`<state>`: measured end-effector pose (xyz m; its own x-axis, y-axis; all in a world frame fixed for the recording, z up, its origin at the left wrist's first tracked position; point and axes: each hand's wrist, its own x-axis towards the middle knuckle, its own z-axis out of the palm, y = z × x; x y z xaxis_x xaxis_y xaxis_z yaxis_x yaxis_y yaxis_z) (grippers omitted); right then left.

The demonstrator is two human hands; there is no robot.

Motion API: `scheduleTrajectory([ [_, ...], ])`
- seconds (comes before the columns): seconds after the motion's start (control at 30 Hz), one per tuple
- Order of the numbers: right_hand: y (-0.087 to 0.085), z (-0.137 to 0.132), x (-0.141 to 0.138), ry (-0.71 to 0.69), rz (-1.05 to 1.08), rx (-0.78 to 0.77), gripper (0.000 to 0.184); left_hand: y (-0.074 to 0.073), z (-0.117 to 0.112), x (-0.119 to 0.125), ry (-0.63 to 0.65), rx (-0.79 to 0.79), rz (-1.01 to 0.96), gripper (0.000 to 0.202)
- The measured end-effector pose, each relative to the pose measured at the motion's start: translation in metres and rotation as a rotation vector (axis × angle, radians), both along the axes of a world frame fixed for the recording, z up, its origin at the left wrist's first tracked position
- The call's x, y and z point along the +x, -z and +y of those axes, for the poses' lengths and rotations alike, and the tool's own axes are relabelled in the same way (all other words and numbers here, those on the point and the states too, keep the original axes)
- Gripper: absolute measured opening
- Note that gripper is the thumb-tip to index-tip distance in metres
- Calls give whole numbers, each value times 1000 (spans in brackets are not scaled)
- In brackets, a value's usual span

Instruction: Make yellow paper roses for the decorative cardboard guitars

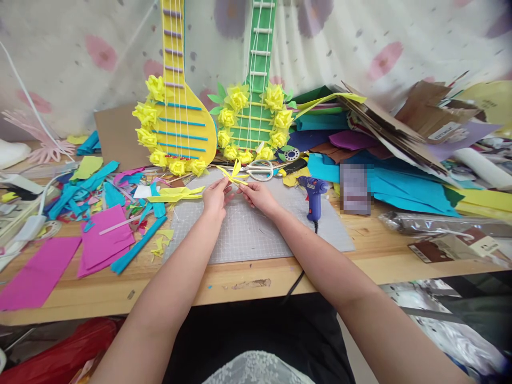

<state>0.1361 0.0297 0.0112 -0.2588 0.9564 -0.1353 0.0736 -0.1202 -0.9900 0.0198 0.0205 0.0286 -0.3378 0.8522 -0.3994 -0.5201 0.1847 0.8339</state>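
Observation:
Between my two hands is a yellow paper flower piece (pixel 235 173) with pointed strips sticking up and out. My left hand (pixel 216 198) pinches its lower left part, fingers closed. On its right side, the thumb and fingers of my right hand (pixel 258 196) grip a strip. Both hands are just above a grey cutting mat (pixel 248 240). Right behind them lie white-handled scissors (pixel 260 170). A stack of yellow paper strips (pixel 176 194) rests left of my left hand. A blue glue gun (pixel 315 194) stands on the mat to the right.
A yellow craft guitar (pixel 184 120) and a green one (pixel 254 120), trimmed with yellow paper flowers, lean at the back. Pink paper sheets (pixel 106 240) and blue scraps lie left. Cardboard (pixel 392 128) and blue paper (pixel 408 184) pile up right. A black cord (pixel 295 285) hangs over the table edge.

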Motion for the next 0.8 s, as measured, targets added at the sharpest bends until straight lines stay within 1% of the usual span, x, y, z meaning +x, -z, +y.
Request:
scheduleTrajectory([
  [0.13,1,0,0,-13,-12,57,24,-1,0,1,-28,-11,27,8],
  [0.2,1,0,0,8,-33,93,25,-1,0,1,-41,-12,39,7],
  [0.33,2,0,-1,55,-77,107,31,1,0,1,-36,0,46,9],
  [0.57,3,-3,-2,-21,-113,135,25,1,0,-1,-34,-9,42,14],
  [0.8,-2,-6,-2,-64,-62,77,28,0,0,-1,-27,-6,44,17],
])
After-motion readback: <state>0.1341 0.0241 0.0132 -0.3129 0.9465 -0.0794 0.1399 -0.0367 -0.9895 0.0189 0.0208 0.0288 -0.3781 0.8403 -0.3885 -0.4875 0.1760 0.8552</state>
